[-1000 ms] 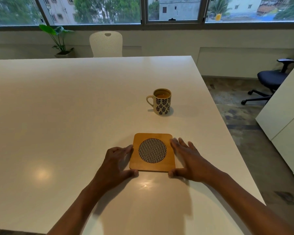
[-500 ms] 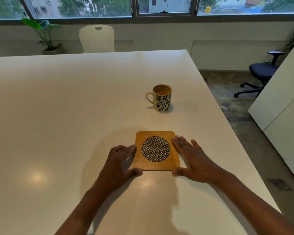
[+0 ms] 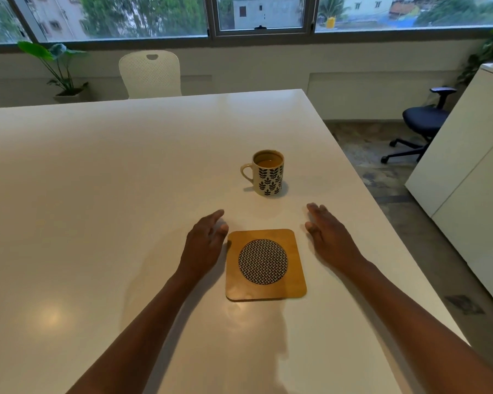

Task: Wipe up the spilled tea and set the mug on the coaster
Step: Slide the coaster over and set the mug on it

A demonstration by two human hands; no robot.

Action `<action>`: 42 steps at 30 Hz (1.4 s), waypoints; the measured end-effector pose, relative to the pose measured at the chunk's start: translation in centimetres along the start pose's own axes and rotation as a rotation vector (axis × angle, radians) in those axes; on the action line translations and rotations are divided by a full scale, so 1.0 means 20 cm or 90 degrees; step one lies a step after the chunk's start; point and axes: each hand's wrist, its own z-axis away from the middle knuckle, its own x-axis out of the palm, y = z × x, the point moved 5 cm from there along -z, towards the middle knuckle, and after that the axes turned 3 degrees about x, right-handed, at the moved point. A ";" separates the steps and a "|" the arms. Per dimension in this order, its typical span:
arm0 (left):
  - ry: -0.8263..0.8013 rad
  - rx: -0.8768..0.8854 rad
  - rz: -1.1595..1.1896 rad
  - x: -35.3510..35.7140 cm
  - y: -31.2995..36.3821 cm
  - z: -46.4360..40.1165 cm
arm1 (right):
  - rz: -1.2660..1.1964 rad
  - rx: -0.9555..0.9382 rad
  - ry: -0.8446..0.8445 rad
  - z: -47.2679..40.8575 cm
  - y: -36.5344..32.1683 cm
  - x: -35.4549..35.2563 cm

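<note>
Standing at the far left by the wall, a potted plant (image 3: 59, 70) sits under the window, with a white chair (image 3: 151, 73) pulled up to the far edge of the white counter (image 3: 97, 180). Nearer, the left hand (image 3: 204, 244) lies low over the counter just beside the coaster's left edge, its fingers straight and loose, its grip wide and holding nothing; whether the thumb brushes the coaster's corner I cannot tell, as the hand is a little blurred. The coaster (image 3: 265, 264), a square wooden one with a round woven inset, lies flat on the counter between the two hands. Beyond it, apart from it, the mug (image 3: 268, 173) stands upright on the bare counter, patterned with dark leaves, its handle turned left and brown tea inside. The right hand (image 3: 329, 237) is just off the coaster's right edge, fingers extended toward the mug, its grip likewise wide with nothing in it. Farthest right, a dark office chair (image 3: 423, 120) stands on the floor beside a white cabinet (image 3: 467, 155).
</note>
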 end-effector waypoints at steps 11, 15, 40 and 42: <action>-0.002 -0.001 0.063 0.12 0.08 -0.57 | 0.260 0.030 -0.032 -0.08 0.01 0.08; -0.042 -0.038 0.173 0.16 0.11 -0.70 | 0.256 0.035 -0.028 -0.08 0.02 0.08; -0.048 -0.174 0.410 0.33 0.01 -0.91 | 0.221 0.045 -0.005 -0.08 0.02 0.07; -0.050 -0.168 0.407 0.34 0.00 -0.91 | 0.224 0.044 -0.004 -0.08 0.02 0.07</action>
